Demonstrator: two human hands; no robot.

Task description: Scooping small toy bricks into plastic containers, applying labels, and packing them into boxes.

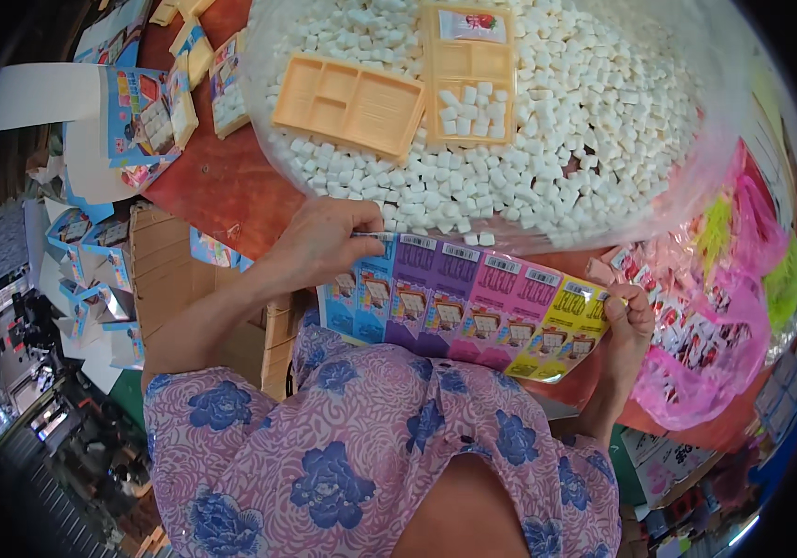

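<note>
A glossy sheet of printed labels (pixel 459 302), in blue, purple, pink and yellow bands, stretches between my two hands in front of my body. My left hand (pixel 329 242) pinches its upper left corner between thumb and fingers. At the right end, my right hand (pixel 633 321) grips the sheet by its yellow edge. Beyond it lies a heap of small white marshmallow-like cubes (pixel 510 191) on clear plastic. Two cream compartment trays rest on the heap: a bare one (pixel 382 112), and an upright one (pixel 470 60) with a small sachet at the top and several cubes at the bottom.
A pink plastic bag (pixel 696 377) with many small sachets (pixel 687 325) sits at the right. At the far left are filled trays (pixel 228 88) and printed card packages (pixel 143 116). A cardboard box (pixel 161 256) stands beside the red table (pixel 222 195), near folded cartons (pixel 106 242).
</note>
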